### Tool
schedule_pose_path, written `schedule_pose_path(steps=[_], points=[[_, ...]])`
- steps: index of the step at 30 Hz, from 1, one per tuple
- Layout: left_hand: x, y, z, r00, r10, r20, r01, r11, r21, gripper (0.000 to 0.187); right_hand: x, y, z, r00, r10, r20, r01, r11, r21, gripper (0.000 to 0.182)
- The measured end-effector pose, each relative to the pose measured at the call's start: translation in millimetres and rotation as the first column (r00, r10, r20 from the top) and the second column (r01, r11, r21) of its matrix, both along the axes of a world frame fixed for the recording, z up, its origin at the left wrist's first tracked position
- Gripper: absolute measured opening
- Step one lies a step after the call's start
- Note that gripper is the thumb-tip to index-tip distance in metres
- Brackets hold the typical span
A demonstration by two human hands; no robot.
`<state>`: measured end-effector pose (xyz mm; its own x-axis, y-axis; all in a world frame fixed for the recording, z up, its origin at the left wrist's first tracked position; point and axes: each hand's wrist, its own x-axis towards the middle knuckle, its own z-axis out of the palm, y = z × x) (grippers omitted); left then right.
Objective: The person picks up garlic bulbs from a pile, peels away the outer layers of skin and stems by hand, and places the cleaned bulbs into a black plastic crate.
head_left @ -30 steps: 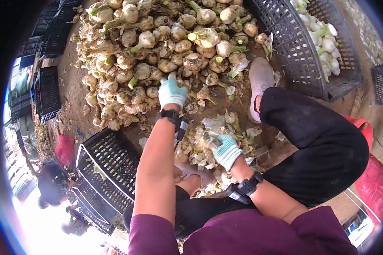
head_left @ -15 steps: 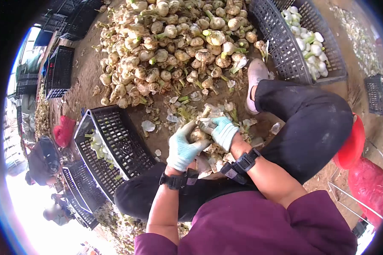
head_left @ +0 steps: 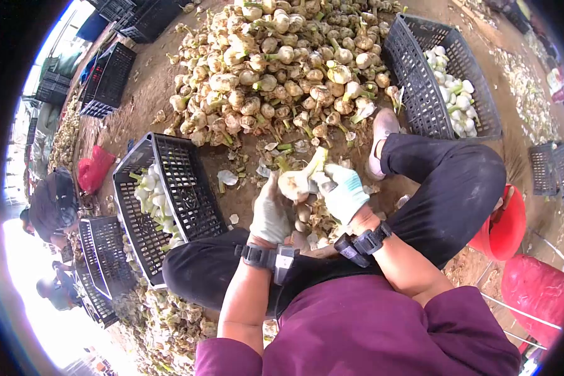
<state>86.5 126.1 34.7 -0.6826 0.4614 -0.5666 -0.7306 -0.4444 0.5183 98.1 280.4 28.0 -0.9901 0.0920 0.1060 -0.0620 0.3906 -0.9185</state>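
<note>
A garlic bulb (head_left: pixel 294 186) with a green stem tilts up to the right between my gloved hands. My left hand (head_left: pixel 269 215) is closed on the bulb's left side. My right hand (head_left: pixel 344 195) presses its fingers to the bulb's right side near the base of the stem; its fingertips are partly hidden. Below the hands, loose skins and trimmings (head_left: pixel 323 225) lie on the ground. Ahead is a large heap of unpeeled garlic bulbs (head_left: pixel 276 69).
A black crate (head_left: pixel 188 188) with white garlic stands at my left knee. Another crate (head_left: pixel 417 75) with white garlic is beyond my right foot. A red bucket (head_left: pixel 507 229) and a red sack (head_left: pixel 539 291) are on the right. A person (head_left: pixel 53 200) is at far left.
The garlic bulb has turned in my hands, and its stem now points up and right. My right hand has shifted slightly right, and the view has tilted.
</note>
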Motion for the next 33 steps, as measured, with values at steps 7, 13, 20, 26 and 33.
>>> schedule_pose_path(steps=[7, 13, 20, 26, 33], points=[[8.2, 13.7, -6.8, 0.683, 0.004, -0.731, -0.448, 0.792, -0.415, 0.055, -2.8, -8.2, 1.4, 0.989, 0.0, 0.147, 0.002, 1.0, -0.019, 0.023], [-11.7, -26.8, -24.0, 0.989, -0.012, -0.148, 0.06, 0.945, 0.323, 0.044, 3.2, -10.2, 11.1, 0.982, 0.119, 0.147, -0.079, 0.964, -0.254, 0.02], [-3.9, 0.1, -23.1, 0.883, 0.222, -0.414, -0.291, 0.95, -0.111, 0.049, 8.9, -3.2, 14.3, 0.961, 0.202, -0.188, -0.193, 0.979, 0.063, 0.016], [-3.6, -15.2, -12.7, 0.935, 0.034, -0.352, -0.053, 0.998, -0.044, 0.062, -18.4, 36.6, -60.6, 0.941, -0.209, 0.265, 0.074, 0.893, 0.444, 0.024], [-7.3, -16.7, -10.2, 0.958, -0.018, -0.288, 0.018, 1.0, -0.001, 0.063, -14.3, 34.1, -7.6, 0.984, 0.14, 0.112, -0.134, 0.989, -0.061, 0.041]])
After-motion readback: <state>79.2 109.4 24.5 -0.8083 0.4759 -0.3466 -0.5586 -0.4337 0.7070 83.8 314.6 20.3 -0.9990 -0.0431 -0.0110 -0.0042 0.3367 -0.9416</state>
